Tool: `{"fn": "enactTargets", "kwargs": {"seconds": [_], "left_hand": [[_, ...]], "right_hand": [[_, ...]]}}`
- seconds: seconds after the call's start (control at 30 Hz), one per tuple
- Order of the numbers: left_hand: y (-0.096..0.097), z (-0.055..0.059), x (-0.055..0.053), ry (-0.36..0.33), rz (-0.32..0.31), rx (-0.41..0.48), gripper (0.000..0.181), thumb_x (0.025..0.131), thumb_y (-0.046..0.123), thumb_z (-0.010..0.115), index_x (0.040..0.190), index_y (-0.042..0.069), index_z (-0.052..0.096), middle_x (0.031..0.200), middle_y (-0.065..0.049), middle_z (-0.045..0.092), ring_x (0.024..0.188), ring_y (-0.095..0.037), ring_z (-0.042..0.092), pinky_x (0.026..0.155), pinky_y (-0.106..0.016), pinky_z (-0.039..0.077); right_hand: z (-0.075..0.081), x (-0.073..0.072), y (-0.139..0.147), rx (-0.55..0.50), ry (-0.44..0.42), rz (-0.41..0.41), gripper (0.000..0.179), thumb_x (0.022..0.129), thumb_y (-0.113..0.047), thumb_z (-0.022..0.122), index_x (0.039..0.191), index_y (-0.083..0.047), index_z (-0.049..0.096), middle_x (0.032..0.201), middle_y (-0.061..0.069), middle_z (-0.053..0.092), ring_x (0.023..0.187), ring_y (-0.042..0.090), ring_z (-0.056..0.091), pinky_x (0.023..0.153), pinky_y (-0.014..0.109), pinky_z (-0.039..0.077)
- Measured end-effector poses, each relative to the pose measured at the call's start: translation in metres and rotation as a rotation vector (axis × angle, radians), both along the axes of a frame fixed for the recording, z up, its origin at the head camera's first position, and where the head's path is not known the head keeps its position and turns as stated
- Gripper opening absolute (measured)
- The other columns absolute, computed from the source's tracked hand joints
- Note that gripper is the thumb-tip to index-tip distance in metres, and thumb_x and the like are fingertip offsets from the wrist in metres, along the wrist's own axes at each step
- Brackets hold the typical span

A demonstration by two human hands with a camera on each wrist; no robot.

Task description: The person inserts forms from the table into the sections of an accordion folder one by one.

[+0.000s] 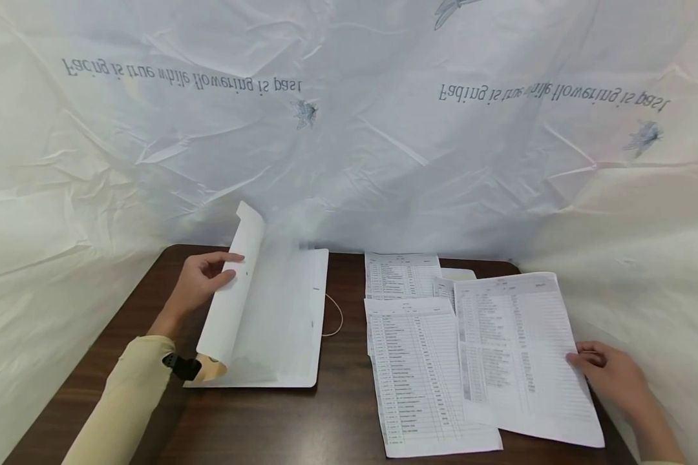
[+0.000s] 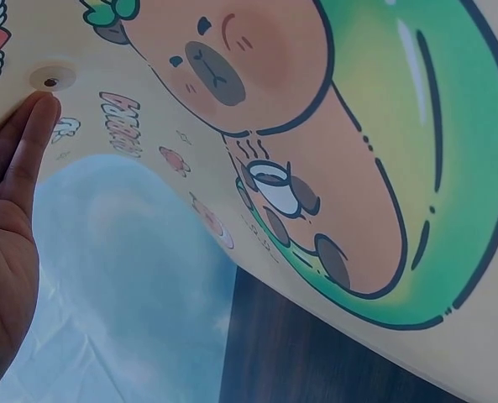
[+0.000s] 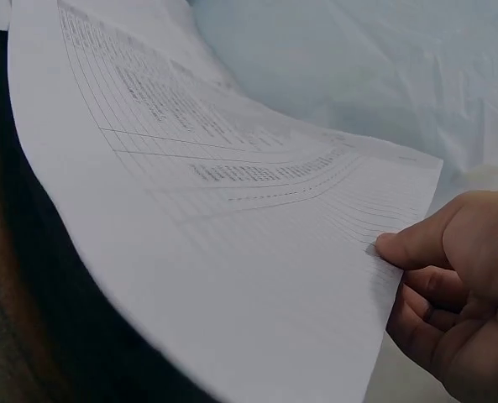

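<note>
At the left of the table lies a white folder (image 1: 287,323) with its cover (image 1: 232,310) lifted and curling. My left hand (image 1: 203,278) pinches that cover near its outer edge, thumb on the white inner side. Its fingers (image 2: 32,143) lie on the outside by a small round button, beside a printed cartoon animal (image 2: 274,151) in a green ring. On the right, my right hand (image 1: 611,374) pinches the right edge of a printed sheet (image 1: 549,361) between thumb and fingers. This sheet bends in the right wrist view and overlaps other papers in the head view.
More printed list sheets (image 1: 413,381) overlap in the middle right, with another sheet (image 1: 401,274) behind them. A thin elastic loop (image 1: 340,316) sticks out from the folder's right side. White sheeting (image 1: 349,161) with upside-down lettering hangs around the dark wooden table (image 1: 256,426).
</note>
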State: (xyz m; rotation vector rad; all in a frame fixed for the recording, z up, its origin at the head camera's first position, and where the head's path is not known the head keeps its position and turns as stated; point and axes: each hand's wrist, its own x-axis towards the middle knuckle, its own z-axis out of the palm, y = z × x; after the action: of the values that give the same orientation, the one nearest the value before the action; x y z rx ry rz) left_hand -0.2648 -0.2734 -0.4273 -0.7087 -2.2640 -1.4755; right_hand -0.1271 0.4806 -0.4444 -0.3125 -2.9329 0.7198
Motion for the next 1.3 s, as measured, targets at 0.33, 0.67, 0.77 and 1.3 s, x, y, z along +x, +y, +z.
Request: {"fn": "enactTargets", "kwargs": {"seconds": [0.33, 0.67, 0.77, 1.3], "left_hand": [[0.000, 0.001, 0.001, 0.004, 0.014, -0.017, 0.026, 0.090, -0.005, 0.068, 0.115, -0.001, 0.074, 0.089, -0.017, 0.069, 0.055, -0.010, 0.050, 0.052, -0.023, 0.046], [0.001, 0.001, 0.001, -0.002, 0.003, -0.014, 0.027, 0.090, -0.005, 0.068, 0.116, -0.002, 0.074, 0.085, -0.012, 0.069, 0.053, -0.009, 0.047, 0.051, -0.024, 0.044], [0.000, 0.002, 0.000, 0.000, -0.006, -0.021, 0.027, 0.090, -0.006, 0.068, 0.117, -0.004, 0.073, 0.080, -0.010, 0.066, 0.052, -0.009, 0.045, 0.050, -0.024, 0.043], [0.001, 0.005, 0.001, -0.026, 0.005, -0.017, 0.026, 0.092, -0.003, 0.067, 0.117, 0.000, 0.074, 0.097, -0.019, 0.071, 0.059, -0.011, 0.055, 0.056, -0.023, 0.049]], "right_hand": [[0.027, -0.003, -0.013, -0.146, 0.016, -0.006, 0.051, 0.102, -0.031, 0.061, 0.124, 0.015, 0.055, 0.103, 0.027, 0.072, 0.071, -0.004, 0.056, 0.059, 0.024, 0.048], [0.047, -0.013, -0.041, -0.146, 0.091, -0.002, 0.050, 0.102, -0.034, 0.062, 0.124, 0.011, 0.058, 0.107, 0.029, 0.071, 0.072, -0.003, 0.057, 0.058, 0.021, 0.047], [0.052, -0.016, -0.050, -0.158, 0.111, 0.005, 0.050, 0.101, -0.034, 0.063, 0.124, 0.010, 0.058, 0.108, 0.029, 0.070, 0.072, -0.002, 0.057, 0.058, 0.021, 0.047], [0.067, -0.040, -0.098, -0.339, 0.167, 0.025, 0.053, 0.099, -0.037, 0.065, 0.132, 0.004, 0.057, 0.097, -0.008, 0.072, 0.074, 0.005, 0.066, 0.061, 0.026, 0.054]]}}
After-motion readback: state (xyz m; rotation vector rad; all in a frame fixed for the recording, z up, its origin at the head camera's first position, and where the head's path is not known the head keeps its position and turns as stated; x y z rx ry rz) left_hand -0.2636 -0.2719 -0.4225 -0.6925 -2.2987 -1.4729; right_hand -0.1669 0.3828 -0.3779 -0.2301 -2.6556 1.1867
